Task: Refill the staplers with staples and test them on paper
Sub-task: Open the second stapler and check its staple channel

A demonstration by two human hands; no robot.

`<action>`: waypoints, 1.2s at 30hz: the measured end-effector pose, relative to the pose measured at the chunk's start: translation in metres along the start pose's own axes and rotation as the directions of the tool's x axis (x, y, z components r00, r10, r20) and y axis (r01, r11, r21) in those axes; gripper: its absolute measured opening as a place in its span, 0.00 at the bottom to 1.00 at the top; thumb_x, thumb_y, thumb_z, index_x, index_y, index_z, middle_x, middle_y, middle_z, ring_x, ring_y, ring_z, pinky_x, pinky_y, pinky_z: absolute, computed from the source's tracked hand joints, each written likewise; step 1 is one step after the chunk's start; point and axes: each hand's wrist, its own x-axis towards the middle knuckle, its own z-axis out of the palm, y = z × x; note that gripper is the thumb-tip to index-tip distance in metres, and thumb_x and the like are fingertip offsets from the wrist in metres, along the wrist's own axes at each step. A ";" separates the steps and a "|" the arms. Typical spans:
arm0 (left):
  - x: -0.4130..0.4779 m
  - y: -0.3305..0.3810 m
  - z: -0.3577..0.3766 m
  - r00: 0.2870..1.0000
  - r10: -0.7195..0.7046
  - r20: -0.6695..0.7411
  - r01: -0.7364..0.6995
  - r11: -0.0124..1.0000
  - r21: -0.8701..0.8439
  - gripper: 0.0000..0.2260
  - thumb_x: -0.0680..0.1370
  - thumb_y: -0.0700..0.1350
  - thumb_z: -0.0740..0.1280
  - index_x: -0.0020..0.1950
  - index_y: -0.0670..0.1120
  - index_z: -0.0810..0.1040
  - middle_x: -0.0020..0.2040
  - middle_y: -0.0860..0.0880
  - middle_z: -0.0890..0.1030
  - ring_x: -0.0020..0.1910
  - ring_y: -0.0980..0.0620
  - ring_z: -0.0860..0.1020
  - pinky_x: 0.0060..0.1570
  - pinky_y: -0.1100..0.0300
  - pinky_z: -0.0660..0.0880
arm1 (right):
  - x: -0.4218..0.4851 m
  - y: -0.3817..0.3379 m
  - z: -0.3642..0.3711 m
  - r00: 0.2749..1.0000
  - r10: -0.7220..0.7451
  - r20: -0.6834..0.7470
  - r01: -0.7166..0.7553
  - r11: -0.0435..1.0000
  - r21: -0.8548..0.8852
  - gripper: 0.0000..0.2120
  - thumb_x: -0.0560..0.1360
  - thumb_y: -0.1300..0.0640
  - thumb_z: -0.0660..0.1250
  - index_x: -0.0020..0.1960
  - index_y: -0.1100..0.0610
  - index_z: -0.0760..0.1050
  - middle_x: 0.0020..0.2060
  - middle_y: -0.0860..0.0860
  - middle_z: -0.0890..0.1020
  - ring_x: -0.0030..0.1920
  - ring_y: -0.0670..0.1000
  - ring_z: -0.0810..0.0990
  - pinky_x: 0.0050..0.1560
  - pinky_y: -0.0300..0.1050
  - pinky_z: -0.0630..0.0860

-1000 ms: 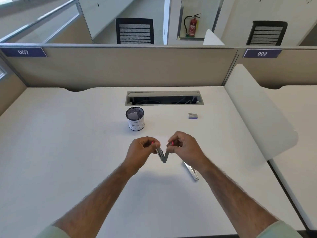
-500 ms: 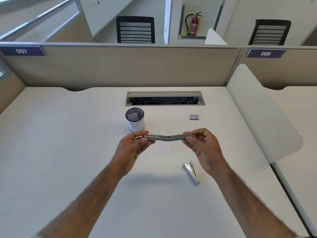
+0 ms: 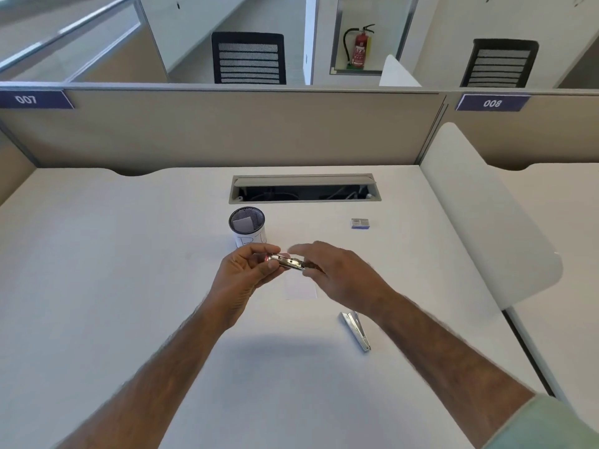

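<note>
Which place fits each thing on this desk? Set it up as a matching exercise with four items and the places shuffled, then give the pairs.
Things:
1. pink-tipped stapler
2. second stapler
3. staple box
4. mesh pen cup

Places:
A. on the desk, just this side of the cable tray's right end
B. gripped in the left hand
C. just beyond the left hand, with folded paper inside
D. flat on the desk beside the right forearm

Pairs: 1-B, 2-D, 3-A, 4-C

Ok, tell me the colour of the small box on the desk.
The small box is blue with a greyish top, seen best in the head view.
</note>
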 end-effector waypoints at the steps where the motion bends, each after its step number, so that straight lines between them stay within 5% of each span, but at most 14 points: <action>1: 0.001 0.002 0.000 1.000 -0.001 0.005 0.001 1.000 0.010 0.09 0.73 0.38 0.73 0.53 0.43 0.85 0.52 0.36 0.86 0.55 0.39 0.86 0.55 0.58 0.81 | 0.004 -0.002 -0.001 0.999 -0.024 0.029 0.025 0.998 -0.053 0.23 0.79 0.58 0.67 0.71 0.43 0.69 0.51 0.49 0.79 0.43 0.55 0.80 0.43 0.53 0.79; 6: 0.002 0.012 -0.006 1.000 -0.026 0.012 0.025 0.998 0.060 0.12 0.75 0.37 0.72 0.59 0.39 0.83 0.54 0.33 0.85 0.54 0.36 0.85 0.58 0.54 0.82 | 0.015 -0.009 -0.006 0.986 -0.148 0.080 0.163 0.957 -0.242 0.26 0.80 0.59 0.65 0.75 0.42 0.65 0.48 0.51 0.77 0.33 0.55 0.74 0.30 0.46 0.69; 16: -0.002 0.011 -0.011 1.000 0.003 0.020 -0.005 0.993 0.118 0.08 0.79 0.33 0.69 0.53 0.44 0.85 0.50 0.36 0.86 0.54 0.36 0.86 0.57 0.54 0.81 | 0.023 -0.016 -0.012 0.965 -0.210 0.156 0.255 0.890 -0.378 0.21 0.80 0.58 0.63 0.71 0.45 0.69 0.45 0.51 0.75 0.32 0.54 0.70 0.28 0.45 0.65; 26: 0.001 0.011 -0.006 0.999 0.027 0.028 -0.031 0.989 0.144 0.09 0.80 0.33 0.68 0.52 0.44 0.84 0.49 0.36 0.86 0.52 0.37 0.86 0.59 0.52 0.81 | 0.024 -0.011 -0.020 0.935 -0.293 0.201 0.352 0.832 -0.428 0.13 0.81 0.52 0.63 0.64 0.50 0.69 0.43 0.51 0.76 0.35 0.56 0.77 0.28 0.49 0.75; 32: -0.001 0.006 0.000 0.999 0.023 0.043 -0.030 0.986 0.164 0.10 0.80 0.31 0.67 0.51 0.44 0.85 0.46 0.39 0.86 0.50 0.41 0.87 0.57 0.53 0.82 | 0.023 -0.014 -0.018 0.923 -0.346 0.170 0.385 0.815 -0.434 0.11 0.77 0.59 0.69 0.53 0.53 0.67 0.36 0.52 0.75 0.30 0.53 0.67 0.26 0.44 0.60; 36: 0.000 0.006 0.002 0.999 0.025 0.037 -0.031 0.985 0.171 0.11 0.80 0.32 0.68 0.51 0.46 0.85 0.45 0.41 0.87 0.50 0.42 0.87 0.58 0.52 0.82 | 0.023 -0.014 -0.021 0.917 -0.363 0.167 0.399 0.808 -0.433 0.06 0.77 0.60 0.70 0.50 0.56 0.73 0.36 0.53 0.77 0.30 0.54 0.69 0.26 0.44 0.62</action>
